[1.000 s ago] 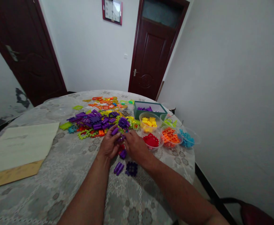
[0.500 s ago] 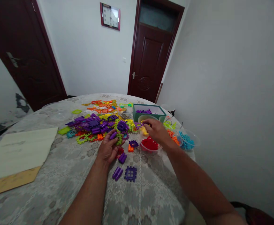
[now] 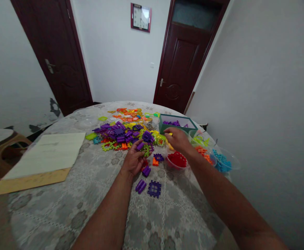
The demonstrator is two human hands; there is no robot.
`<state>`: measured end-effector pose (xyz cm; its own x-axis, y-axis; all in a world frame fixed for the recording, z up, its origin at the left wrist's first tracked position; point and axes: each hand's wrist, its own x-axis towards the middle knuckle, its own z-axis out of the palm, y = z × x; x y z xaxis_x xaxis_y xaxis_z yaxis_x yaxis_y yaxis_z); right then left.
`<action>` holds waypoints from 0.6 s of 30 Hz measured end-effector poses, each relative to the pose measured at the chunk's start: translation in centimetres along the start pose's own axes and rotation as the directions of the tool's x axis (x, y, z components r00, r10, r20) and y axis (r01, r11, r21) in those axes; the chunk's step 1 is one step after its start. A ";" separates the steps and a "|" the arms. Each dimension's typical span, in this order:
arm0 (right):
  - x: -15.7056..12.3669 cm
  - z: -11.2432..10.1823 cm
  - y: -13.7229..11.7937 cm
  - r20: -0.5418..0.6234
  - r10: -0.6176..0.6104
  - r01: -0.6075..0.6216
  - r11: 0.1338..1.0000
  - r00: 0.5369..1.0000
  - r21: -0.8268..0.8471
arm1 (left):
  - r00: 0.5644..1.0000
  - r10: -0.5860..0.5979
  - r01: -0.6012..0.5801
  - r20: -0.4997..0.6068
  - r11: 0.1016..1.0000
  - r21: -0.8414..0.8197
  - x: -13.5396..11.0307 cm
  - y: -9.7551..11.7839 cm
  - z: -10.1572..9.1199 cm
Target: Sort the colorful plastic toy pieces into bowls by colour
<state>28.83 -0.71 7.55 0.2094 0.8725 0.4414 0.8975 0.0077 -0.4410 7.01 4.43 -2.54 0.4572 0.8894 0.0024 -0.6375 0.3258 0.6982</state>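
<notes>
My left hand [image 3: 134,159] rests on the table at the near edge of a pile of plastic building pieces [image 3: 123,133], its fingers curled round a purple piece [image 3: 140,146]. My right hand [image 3: 177,139] hovers over the bowl of yellow pieces [image 3: 169,145], just short of the green box [image 3: 176,123] holding purple pieces; its fingers are bent and what they hold is hidden. Loose purple pieces [image 3: 154,188] lie on the cloth near my left wrist. A bowl of red pieces [image 3: 177,160] sits below my right hand.
Bowls of orange [image 3: 203,154], blue [image 3: 223,161] and green pieces [image 3: 200,139] line the table's right edge. A pale board [image 3: 46,154] lies on the left over a cardboard sheet. A wooden stool [image 3: 1,144] stands at far left. Two dark doors and a wall clock are behind.
My right hand left my left hand and reached away to the yellow bowl and green box. A purple and an orange piece now lie exposed. The camera turned left.
</notes>
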 end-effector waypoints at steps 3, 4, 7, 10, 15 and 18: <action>-3.4 2.4 -3.8 0.166 -0.154 0.159 0.987 0.974 -0.021 | 0.999 0.007 -0.006 0.043 1.000 -0.022 0.1 -0.1 -0.1; -4.1 3.1 -4.8 0.189 -0.164 0.174 0.984 0.968 -0.041 | 0.998 0.002 -0.001 0.057 1.000 -0.024 0.1 0.0 -0.1; -5.0 4.9 -6.6 0.206 -0.120 0.145 0.983 0.971 -0.113 | 0.998 -0.003 0.005 0.070 1.000 -0.019 0.3 0.1 -0.3; -5.0 5.9 -7.0 0.168 -0.081 0.098 0.990 0.983 -0.098 | 0.997 0.000 0.001 0.081 1.000 -0.021 0.4 0.2 -0.2; -4.8 4.3 -5.9 0.075 -0.019 0.014 0.998 0.997 0.059 | 0.993 -0.030 0.035 0.113 0.998 -0.044 0.1 0.8 -0.1; -4.5 1.2 -3.5 -0.013 0.043 -0.041 0.994 0.999 0.100 | 0.994 -0.053 0.067 0.099 0.987 -0.145 0.0 1.3 -0.2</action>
<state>24.32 -4.05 6.17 0.2529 0.8656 0.4322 0.8449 0.0201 -0.5346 6.04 4.96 -1.82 0.5492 0.8349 0.0365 -0.6885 0.4272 0.5860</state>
